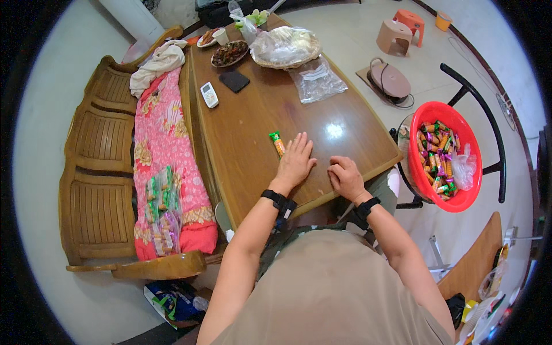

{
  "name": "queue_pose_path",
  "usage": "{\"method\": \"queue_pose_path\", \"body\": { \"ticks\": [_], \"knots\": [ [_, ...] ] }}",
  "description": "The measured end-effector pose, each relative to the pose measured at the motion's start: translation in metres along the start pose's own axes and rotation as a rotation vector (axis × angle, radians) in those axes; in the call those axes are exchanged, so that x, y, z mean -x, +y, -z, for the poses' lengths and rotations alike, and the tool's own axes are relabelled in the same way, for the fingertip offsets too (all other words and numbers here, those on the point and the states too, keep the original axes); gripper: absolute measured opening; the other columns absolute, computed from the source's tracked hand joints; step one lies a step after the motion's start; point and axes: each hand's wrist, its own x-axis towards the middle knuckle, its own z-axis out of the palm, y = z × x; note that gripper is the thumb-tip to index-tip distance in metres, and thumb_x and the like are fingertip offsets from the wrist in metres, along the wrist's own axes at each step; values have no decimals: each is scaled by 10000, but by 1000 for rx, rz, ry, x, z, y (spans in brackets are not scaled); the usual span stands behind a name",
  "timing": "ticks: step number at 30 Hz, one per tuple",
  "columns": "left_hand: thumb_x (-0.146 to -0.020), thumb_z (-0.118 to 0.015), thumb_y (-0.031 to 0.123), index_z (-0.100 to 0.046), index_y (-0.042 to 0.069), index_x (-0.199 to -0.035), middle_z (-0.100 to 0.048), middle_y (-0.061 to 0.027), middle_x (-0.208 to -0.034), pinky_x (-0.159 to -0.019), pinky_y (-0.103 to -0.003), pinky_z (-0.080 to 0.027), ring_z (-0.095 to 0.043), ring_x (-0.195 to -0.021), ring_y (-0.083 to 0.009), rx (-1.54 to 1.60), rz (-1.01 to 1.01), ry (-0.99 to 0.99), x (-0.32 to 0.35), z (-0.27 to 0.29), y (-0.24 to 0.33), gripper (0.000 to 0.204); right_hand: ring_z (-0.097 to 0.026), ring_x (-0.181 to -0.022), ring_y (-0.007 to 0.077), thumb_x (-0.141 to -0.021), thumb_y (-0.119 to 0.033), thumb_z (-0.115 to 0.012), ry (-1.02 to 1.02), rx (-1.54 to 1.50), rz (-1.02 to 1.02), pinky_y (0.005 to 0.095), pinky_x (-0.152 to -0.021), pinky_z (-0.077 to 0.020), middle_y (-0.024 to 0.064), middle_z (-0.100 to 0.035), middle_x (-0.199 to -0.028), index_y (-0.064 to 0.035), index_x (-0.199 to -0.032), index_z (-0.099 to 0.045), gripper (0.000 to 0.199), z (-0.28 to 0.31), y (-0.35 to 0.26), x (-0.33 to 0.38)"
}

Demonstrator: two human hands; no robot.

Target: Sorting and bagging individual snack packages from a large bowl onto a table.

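Note:
A small wrapped snack stick (278,144), orange with a green twisted end, lies on the brown wooden table (241,144). My left hand (296,158) rests flat over the tabletop with its fingers stretched out. Its fingers lie right beside the snack, and the hand hides the snack's near end. Close to the table's front edge, my right hand (346,178) is curled in a loose fist, with nothing showing in its fingers. To the right, a red plastic basin (415,164) holds many similar snacks in orange, green and purple wrappers, plus a clear plastic bag (463,168).
On the table's far part are a remote control (209,95), a black flat object (234,81), a dish of dark food (230,53), a plastic-covered basket (286,47) and a clear bag (317,79). Bagged snacks (163,210) lie on the wooden bench (103,201). Stools (395,37) stand beyond.

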Motion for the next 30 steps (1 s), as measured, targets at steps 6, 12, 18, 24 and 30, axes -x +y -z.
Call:
{"method": "queue_pose_path", "body": {
  "ticks": [6, 12, 18, 24, 30],
  "knots": [
    [-871, -584, 384, -440, 81, -1355, -316, -141, -1486, -1102, -587, -159, -233, -1400, -302, -195, 139, -136, -11, 18, -18, 588, -571, -917, 301, -737, -58, -641, 22, 31, 16, 384, -798, -464, 111, -589, -1011, -53, -827, -579, 110, 2, -3, -2],
    [-888, -571, 387, -424, 84, -1372, -278, -161, -1501, -1100, -550, -217, -202, -1402, -351, -139, 267, -136, -2, 25, -36, 590, -572, -887, 296, -730, -53, -640, 42, 14, 43, 378, -779, -464, 108, -585, -984, -51, -811, -566, 111, 2, -4, -4],
    [-885, -577, 347, -438, 76, -1357, -275, -170, -1498, -1101, -508, -249, -234, -1388, -352, -123, 246, -106, 15, 33, -63, 561, -569, -922, 304, -720, -49, -636, 33, 20, 20, 390, -791, -463, 116, -582, -996, -51, -844, -562, 144, 2, -4, -1],
    [-814, -635, 241, -509, 56, -1244, -400, -207, -1405, -1058, -457, -309, -349, -1319, -363, -143, 90, 0, 15, 36, -88, 485, -560, -1006, 320, -704, -93, -623, 51, 5, 19, 418, -872, -452, 119, -587, -1059, -68, -865, -572, 171, -11, 14, 11],
    [-903, -552, 242, -370, 62, -1401, -227, -191, -1516, -1110, -527, -195, -210, -1402, -346, -210, 255, -188, 11, 52, -70, 560, -543, -999, 310, -731, -123, -626, -4, 17, 8, 419, -860, -443, 115, -570, -1039, -67, -855, -557, 152, -4, 5, 4]
  ]
}}
